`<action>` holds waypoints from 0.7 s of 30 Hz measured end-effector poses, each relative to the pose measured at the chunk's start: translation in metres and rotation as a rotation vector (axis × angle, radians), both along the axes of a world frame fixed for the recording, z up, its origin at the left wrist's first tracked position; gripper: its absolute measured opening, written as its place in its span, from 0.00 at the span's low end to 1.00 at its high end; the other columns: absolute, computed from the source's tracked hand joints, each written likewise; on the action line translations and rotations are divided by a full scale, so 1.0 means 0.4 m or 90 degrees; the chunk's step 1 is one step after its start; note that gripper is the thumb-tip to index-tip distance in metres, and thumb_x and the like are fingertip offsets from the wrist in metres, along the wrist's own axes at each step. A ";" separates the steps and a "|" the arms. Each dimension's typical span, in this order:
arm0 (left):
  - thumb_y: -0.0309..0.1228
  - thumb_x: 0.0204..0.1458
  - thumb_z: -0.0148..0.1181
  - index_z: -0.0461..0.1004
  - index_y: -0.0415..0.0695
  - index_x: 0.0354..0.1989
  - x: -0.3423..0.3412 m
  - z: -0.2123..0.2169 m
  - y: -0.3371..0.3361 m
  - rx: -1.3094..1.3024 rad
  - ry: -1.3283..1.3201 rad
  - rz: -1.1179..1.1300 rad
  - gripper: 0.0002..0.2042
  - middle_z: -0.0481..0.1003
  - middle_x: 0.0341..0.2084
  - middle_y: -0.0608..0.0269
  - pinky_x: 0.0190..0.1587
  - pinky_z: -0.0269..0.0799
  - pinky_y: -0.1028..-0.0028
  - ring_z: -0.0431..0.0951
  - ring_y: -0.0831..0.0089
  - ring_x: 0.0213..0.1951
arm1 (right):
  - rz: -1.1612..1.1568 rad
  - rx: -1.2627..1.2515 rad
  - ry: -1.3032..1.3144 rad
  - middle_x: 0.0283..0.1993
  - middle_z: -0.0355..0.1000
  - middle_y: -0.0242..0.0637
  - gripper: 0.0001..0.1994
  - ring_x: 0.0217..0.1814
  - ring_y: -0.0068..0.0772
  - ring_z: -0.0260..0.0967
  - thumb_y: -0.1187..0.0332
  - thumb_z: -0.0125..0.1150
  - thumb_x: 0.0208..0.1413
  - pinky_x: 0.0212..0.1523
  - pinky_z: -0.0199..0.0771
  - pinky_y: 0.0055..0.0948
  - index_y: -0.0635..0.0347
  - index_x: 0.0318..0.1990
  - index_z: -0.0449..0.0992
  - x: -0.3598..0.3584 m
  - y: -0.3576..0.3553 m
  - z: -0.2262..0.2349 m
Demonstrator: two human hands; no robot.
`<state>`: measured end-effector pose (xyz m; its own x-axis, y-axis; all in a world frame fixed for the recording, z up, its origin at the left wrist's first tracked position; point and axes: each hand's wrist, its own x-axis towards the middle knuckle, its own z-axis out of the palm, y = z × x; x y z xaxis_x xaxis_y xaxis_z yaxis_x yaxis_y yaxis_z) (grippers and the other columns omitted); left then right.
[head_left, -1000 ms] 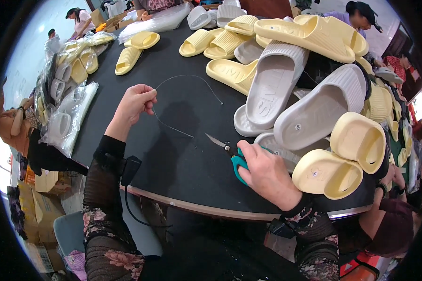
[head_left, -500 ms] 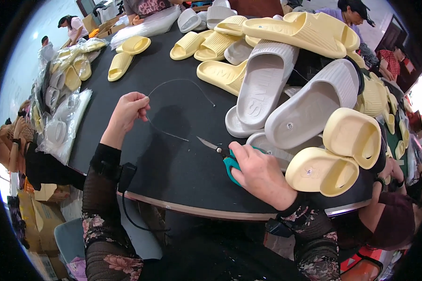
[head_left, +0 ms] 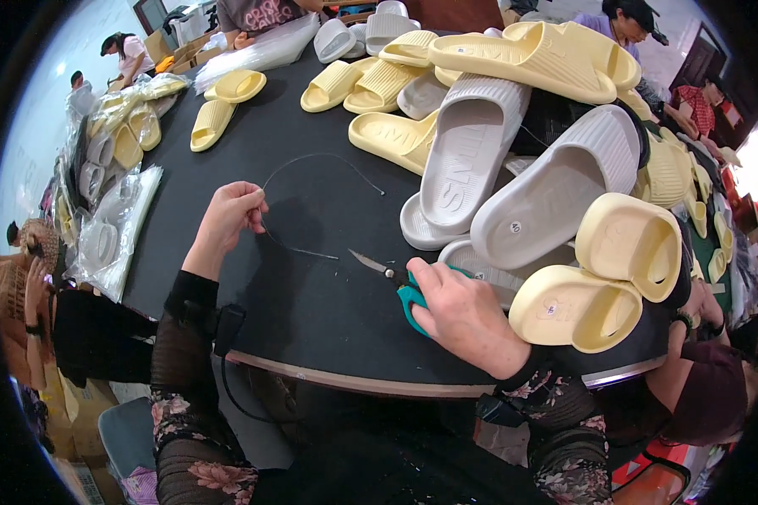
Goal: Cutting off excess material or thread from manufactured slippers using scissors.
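Note:
Between thumb and fingers, my left hand (head_left: 232, 220) pinches a thin, clear strand (head_left: 316, 156) that looks like a plastic tie. It curves out from the pinch in two lengths over the black table. My right hand (head_left: 472, 316) is wrapped round green-handled scissors (head_left: 406, 290). Their blades look closed and point left, a little apart from the strand's lower end. Beside that hand lie a pair of cream slides (head_left: 574, 307) and several grey slides (head_left: 514, 220), heaped together. Part of the scissors' handle is hidden under my fingers.
The black tabletop (head_left: 295, 311) has a pale front edge. More cream slides (head_left: 379, 84) lie at the back, with one pair (head_left: 215, 122) at the back left. Bagged slides (head_left: 101, 210) are piled at the left edge. Plastic bags (head_left: 257, 61) lie at the far side. Other people work around.
My left hand has lowered slightly, with the strand still pinched. The right hand and scissors have barely moved, and the view has shifted a little.

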<state>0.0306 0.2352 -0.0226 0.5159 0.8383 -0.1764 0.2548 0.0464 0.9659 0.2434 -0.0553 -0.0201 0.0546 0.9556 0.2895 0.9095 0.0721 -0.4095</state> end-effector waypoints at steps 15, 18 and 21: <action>0.26 0.54 0.51 0.67 0.37 0.32 0.004 0.035 -0.052 -0.010 -0.099 -0.004 0.05 0.71 0.23 0.60 0.22 0.72 0.76 0.70 0.79 0.20 | -0.001 0.011 -0.005 0.32 0.68 0.41 0.19 0.32 0.43 0.71 0.70 0.63 0.45 0.28 0.73 0.37 0.59 0.44 0.64 0.001 0.006 0.001; 0.26 0.55 0.50 0.67 0.37 0.32 0.022 0.094 -0.092 0.028 -0.154 0.013 0.05 0.72 0.24 0.59 0.23 0.72 0.75 0.70 0.79 0.21 | -0.001 0.019 -0.007 0.30 0.67 0.41 0.18 0.31 0.43 0.71 0.69 0.63 0.45 0.28 0.72 0.37 0.59 0.43 0.64 -0.007 -0.002 0.008; 0.26 0.55 0.50 0.66 0.38 0.34 0.032 0.138 -0.120 0.045 -0.208 0.011 0.04 0.72 0.26 0.58 0.24 0.73 0.74 0.71 0.77 0.22 | -0.005 0.038 -0.032 0.28 0.66 0.40 0.17 0.29 0.42 0.70 0.68 0.62 0.46 0.26 0.73 0.36 0.59 0.42 0.64 -0.012 -0.004 0.001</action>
